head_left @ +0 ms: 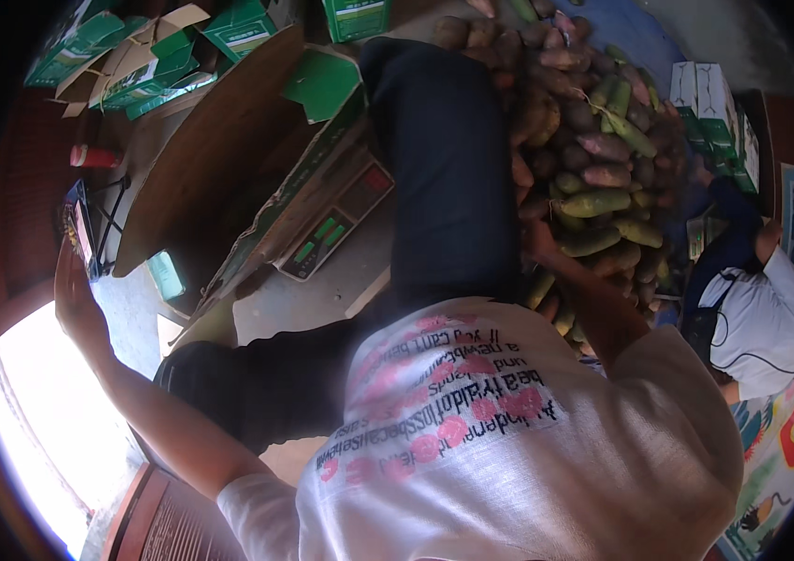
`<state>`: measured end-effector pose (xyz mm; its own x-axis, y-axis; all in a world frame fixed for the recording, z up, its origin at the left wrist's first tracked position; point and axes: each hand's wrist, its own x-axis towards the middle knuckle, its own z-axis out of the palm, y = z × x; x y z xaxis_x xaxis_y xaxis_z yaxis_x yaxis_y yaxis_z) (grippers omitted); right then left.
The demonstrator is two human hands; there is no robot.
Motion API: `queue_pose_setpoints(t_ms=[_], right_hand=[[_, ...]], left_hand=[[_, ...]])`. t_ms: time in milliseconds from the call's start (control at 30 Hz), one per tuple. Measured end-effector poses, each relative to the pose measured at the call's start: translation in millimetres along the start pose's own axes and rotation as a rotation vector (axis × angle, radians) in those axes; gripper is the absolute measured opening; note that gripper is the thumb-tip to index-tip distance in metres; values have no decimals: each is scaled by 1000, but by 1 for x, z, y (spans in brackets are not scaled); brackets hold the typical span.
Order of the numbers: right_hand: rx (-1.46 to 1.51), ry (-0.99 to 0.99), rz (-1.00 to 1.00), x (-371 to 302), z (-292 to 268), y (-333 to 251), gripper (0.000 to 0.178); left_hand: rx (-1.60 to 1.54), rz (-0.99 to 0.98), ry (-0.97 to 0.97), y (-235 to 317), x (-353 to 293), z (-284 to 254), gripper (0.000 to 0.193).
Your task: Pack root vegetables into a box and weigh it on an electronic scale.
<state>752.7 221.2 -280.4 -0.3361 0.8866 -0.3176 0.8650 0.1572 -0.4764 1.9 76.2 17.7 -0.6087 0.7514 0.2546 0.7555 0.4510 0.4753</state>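
Note:
My left hand (76, 297) is stretched far out to the left, flat with fingers extended, right beside a small screen on a thin black stand (82, 227); it holds nothing. My right hand (535, 241) reaches forward into a big pile of green, yellow and reddish oblong fruits (603, 168). Its fingers are buried among the fruits, so its grip is hidden. My white printed T-shirt (509, 439) and dark trousers (444, 159) fill the middle of the view.
An open brown cardboard box with green outer print (219, 159) lies left of my leg, with a digital weighing scale (336, 220) beside it. Green cartons (135, 56) are stacked at the top left and more (710, 103) at the right. Another person in a white shirt (762, 318) crouches at the right.

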Motion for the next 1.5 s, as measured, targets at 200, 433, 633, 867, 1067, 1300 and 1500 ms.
queue_pose_setpoints(t_ms=[200,433,633,867,1067,1300,1500], right_hand=[[-263,75,163,-31,-7,60,43],[-772,-32,228,0,-118,90,61],[-1001,-40,73,4,-124,150,48],[-1111,-163,-23,27,-121,157,35],[-1046,-133,18,14,-115,139,47],[-572,6,137,46,-117,45,74],[-111,480,28,122,-201,-59,78]], left_hand=[[121,90,-39,10,-33,-8,36],[44,-283,-225,-71,-114,-27,37],[-284,-447,-222,-41,-151,-18,49],[-156,-357,-273,-33,-150,-27,51],[-206,-379,-222,-25,-147,-27,48],[281,-192,-238,3,-109,-34,39],[136,-73,-138,23,-34,-15,39]])
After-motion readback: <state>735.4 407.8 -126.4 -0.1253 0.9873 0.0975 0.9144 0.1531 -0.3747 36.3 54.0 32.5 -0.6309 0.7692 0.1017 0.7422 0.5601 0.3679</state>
